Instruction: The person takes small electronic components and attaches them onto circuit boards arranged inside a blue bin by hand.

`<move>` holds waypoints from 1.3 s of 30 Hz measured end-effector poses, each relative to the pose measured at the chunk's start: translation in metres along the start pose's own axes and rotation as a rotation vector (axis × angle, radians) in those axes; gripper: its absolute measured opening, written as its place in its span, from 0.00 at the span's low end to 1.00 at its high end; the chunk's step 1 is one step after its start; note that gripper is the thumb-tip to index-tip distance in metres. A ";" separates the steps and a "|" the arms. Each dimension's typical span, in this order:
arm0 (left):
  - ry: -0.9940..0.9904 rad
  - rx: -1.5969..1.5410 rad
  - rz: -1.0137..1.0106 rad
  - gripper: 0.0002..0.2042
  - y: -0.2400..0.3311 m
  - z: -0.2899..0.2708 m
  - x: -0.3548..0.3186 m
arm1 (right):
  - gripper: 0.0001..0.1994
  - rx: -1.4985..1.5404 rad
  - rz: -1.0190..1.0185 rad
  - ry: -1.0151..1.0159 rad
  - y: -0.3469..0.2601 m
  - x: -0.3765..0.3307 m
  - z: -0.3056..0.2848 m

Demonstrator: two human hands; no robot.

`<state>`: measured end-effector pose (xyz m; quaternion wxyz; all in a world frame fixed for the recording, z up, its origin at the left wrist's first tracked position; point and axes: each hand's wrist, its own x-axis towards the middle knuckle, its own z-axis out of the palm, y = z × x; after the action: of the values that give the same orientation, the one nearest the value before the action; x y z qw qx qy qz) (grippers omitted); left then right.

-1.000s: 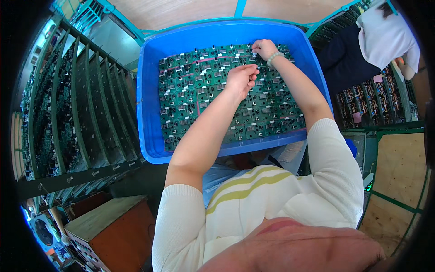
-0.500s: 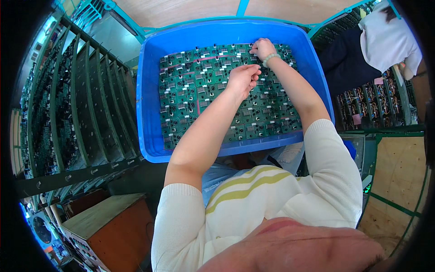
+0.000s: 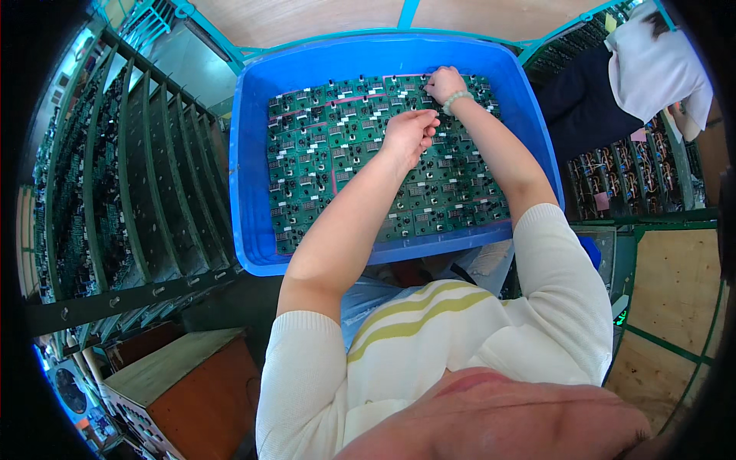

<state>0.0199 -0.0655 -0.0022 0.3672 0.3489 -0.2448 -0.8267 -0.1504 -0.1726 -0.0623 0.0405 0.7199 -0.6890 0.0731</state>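
Note:
A deep blue plastic bin [image 3: 244, 184] holds many green circuit boards [image 3: 307, 165] laid in close rows, each with a small display, white connectors and black parts. My left hand [image 3: 410, 134] is over the middle of the boards, its fingers curled and the thumb pressed to the index finger. Whatever it pinches, if anything, is too small or hidden. Farther off, toward the bin's far right, my right hand [image 3: 447, 84] reaches down to the boards with bent fingers, a pale bead bracelet [image 3: 458, 98] at its wrist. Its fingertips are hidden, so I cannot tell what they grip.
Pink strips [image 3: 334, 172] show between some boards. A slotted rack [image 3: 138, 169] with upright boards stands at left, above an orange-brown box [image 3: 195, 383]. At right, a person in a white top [image 3: 659, 69] bends beside another rack of boards [image 3: 629, 172]. A turquoise frame [image 3: 406, 15] runs behind the bin.
My right hand has shifted very slightly down and its fingers look more bent. More pink shows along the far row beside it. My left hand keeps nearly the same pose.

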 end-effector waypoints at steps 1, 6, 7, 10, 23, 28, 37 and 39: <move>0.000 0.000 -0.001 0.06 -0.001 0.000 0.001 | 0.09 0.000 0.001 0.000 -0.001 -0.001 0.000; 0.022 0.005 0.007 0.08 0.000 0.000 0.000 | 0.12 -0.056 0.048 -0.047 -0.011 -0.006 -0.011; 0.020 0.006 0.006 0.08 -0.001 0.000 0.000 | 0.12 -0.056 0.050 -0.047 -0.012 -0.007 -0.013; 0.014 -0.004 0.009 0.07 -0.001 -0.002 0.001 | 0.12 -0.031 0.039 -0.042 -0.013 -0.009 -0.017; -0.010 0.014 0.020 0.09 -0.001 0.000 0.001 | 0.09 -0.012 -0.004 0.046 -0.005 -0.006 -0.007; 0.073 -0.006 0.055 0.09 -0.001 -0.008 0.004 | 0.09 0.282 -0.021 0.207 -0.024 -0.024 -0.042; 0.239 0.092 0.119 0.15 -0.004 -0.021 0.021 | 0.08 1.341 -0.074 -0.612 -0.032 -0.065 -0.071; 0.282 0.195 0.158 0.17 -0.003 -0.020 0.019 | 0.08 1.401 -0.027 -0.626 -0.029 -0.066 -0.058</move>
<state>0.0243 -0.0811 -0.0240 0.4261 0.4748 -0.2966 -0.7106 -0.1269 -0.0964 -0.0141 -0.6211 0.5729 -0.4524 0.2850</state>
